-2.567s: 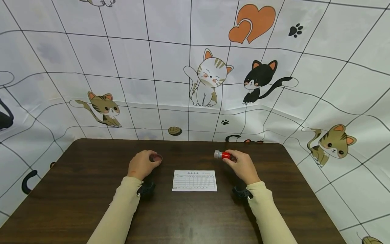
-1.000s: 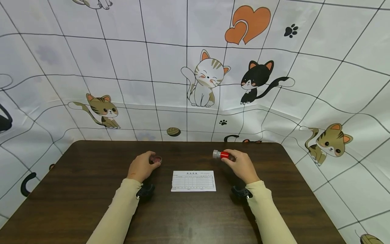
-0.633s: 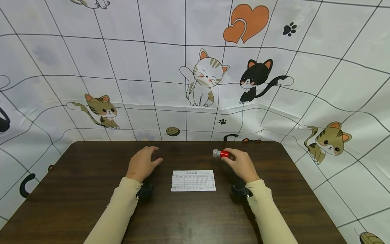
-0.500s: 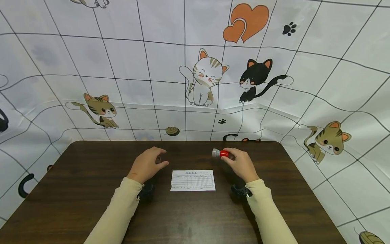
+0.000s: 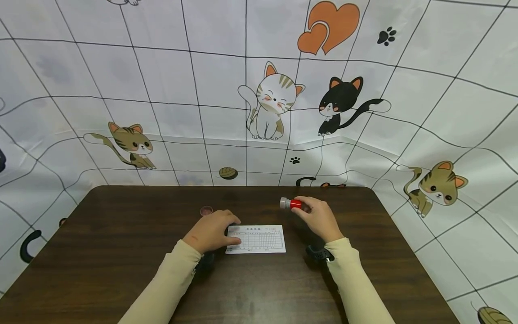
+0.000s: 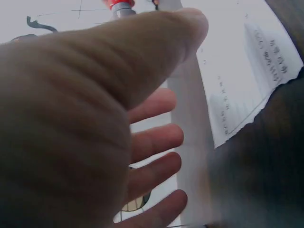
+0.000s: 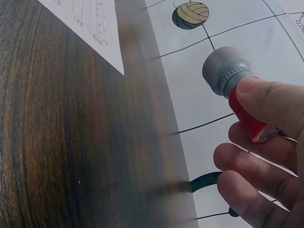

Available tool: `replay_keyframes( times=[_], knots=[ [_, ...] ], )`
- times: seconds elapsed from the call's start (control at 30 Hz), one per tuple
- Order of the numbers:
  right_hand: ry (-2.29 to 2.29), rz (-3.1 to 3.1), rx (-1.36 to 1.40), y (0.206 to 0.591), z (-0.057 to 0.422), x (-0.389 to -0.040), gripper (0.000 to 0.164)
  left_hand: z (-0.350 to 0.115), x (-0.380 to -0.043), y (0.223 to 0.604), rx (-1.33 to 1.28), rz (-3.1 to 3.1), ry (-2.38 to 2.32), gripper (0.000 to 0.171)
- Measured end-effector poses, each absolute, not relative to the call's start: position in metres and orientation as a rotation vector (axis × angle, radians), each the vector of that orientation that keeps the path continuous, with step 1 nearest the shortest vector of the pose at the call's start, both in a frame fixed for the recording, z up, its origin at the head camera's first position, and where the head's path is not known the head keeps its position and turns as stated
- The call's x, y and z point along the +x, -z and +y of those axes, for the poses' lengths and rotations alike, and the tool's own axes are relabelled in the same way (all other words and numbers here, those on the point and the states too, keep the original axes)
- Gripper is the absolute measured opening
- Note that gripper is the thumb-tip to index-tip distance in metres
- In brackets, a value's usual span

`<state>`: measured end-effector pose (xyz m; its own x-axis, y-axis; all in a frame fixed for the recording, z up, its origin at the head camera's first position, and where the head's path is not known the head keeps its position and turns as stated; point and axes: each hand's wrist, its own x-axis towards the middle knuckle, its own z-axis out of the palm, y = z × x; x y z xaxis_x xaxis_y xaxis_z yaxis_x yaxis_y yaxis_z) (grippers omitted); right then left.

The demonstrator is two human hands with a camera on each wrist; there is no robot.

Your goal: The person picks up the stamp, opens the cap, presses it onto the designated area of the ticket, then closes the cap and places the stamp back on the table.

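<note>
My left hand (image 5: 214,229) hovers at the left edge of a white printed form slip (image 5: 263,238), thumb and fingers spread apart. In the left wrist view its fingers are loosely extended with nothing between them, beside the slip's torn edge. A small round clear reddish cap (image 5: 206,210) lies on the table behind this hand. My right hand (image 5: 319,218) pinches a stamp (image 7: 242,95) by its red barrel between thumb and index finger. The stamp's grey round head (image 5: 283,203) points left, held above the table to the right of the slip.
The dark brown wooden table (image 5: 121,252) has rounded far corners. Beyond its far edge hangs a white gridded sheet (image 5: 170,76) printed with cats, hearts and paw prints. A black band (image 5: 319,254) is on the right wrist.
My left hand has let go of the round cap, leaving it on the table, and has moved right and nearer to the slip's left edge. The right hand keeps its hold on the stamp.
</note>
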<state>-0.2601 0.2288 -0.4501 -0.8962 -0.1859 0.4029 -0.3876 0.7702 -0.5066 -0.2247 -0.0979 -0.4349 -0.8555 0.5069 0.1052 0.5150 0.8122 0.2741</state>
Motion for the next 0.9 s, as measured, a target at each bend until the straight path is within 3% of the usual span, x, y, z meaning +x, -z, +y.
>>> replay_keyframes(
  times=[0.9],
  knots=[
    [-0.830, -2.645, 0.452, 0.450, 0.228, -0.259, 0.031, -0.093, -0.227, 0.457, -0.758, -2.978, 0.429, 0.056]
  ],
)
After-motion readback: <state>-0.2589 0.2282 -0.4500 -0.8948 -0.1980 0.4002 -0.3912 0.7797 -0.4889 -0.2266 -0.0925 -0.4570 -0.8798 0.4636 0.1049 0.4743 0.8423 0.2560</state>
